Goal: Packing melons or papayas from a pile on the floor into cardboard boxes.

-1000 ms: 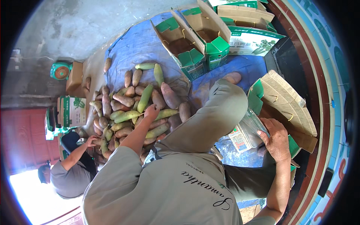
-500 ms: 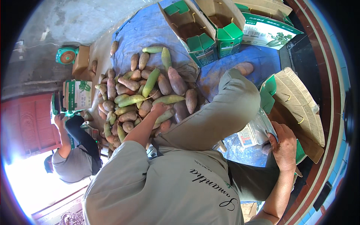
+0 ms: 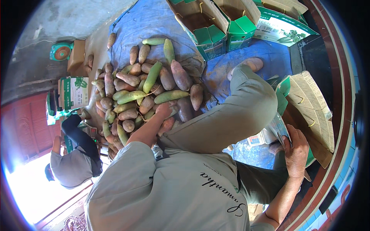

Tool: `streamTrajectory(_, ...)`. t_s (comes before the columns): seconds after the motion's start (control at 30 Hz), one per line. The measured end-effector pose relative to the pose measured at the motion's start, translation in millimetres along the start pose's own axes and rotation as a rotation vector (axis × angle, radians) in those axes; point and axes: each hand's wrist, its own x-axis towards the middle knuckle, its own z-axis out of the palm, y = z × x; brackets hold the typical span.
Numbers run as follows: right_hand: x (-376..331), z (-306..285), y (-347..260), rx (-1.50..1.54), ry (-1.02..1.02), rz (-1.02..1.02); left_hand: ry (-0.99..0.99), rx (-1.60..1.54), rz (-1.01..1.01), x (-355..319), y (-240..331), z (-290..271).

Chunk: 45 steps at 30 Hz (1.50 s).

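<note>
Many radishes point(image 3: 129, 98) lay left of the scale point(image 3: 257, 139); there the left hand point(image 3: 163, 110) touched one, its fingers' closure hidden. A grip round the middle suited it best. Right of the scale, the right hand point(image 3: 296, 150) curled beside a box point(image 3: 312, 107), hold unclear.

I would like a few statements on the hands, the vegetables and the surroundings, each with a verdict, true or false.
1. The left hand is at the vegetable pile. True.
2. Both hands are at the pile. False: the right hand is away from it, by an open box.
3. All the vegetables are green. False: many are reddish-brown.
4. The floor sheet is blue. True.
</note>
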Motion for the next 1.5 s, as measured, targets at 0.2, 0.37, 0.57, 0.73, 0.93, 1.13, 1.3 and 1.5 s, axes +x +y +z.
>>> streamTrajectory(0.2, 5.3, 1.7, -7.1, -0.008, -0.003, 0.073, -0.031, 0.286, 0.126, 18.7, 12.6, 24.3)
streamTrajectory(0.37, 5.4, 4.9, -7.6, -0.024, 0.003, 0.072, 0.024, 0.432, 0.166, 18.1, 16.7, 32.8)
streamTrajectory(0.57, 2.5, 9.7, -8.2, -0.026, 0.008, 0.065, 0.036, 0.577, 0.134, 6.1, 21.8, 35.3)
streamTrajectory(0.73, 1.0, 9.0, -8.6, -0.033, 0.014, 0.085, -0.153, 0.44, 0.151, -5.4, 34.3, 19.9)
streamTrajectory(0.93, 1.1, 8.0, -8.9, -0.033, 0.035, 0.068, -0.067, 0.407, 0.219, 4.9, 25.2, 19.3)
streamTrajectory(1.13, -4.0, 4.0, -7.3, -0.038, 0.08, 0.053, 0.04, 0.197, 0.2, 9.1, 29.1, -31.3)
streamTrajectory(1.3, -11.2, -1.8, -3.9, -0.033, 0.121, 0.049, 0.191, 0.214, 0.357, 4.1, 45.8, -74.3)
streamTrajectory(1.5, -33.0, 1.1, 15.0, -0.068, 0.104, 0.123, 0.478, 0.186, 0.536, -18.2, 65.6, -125.1)
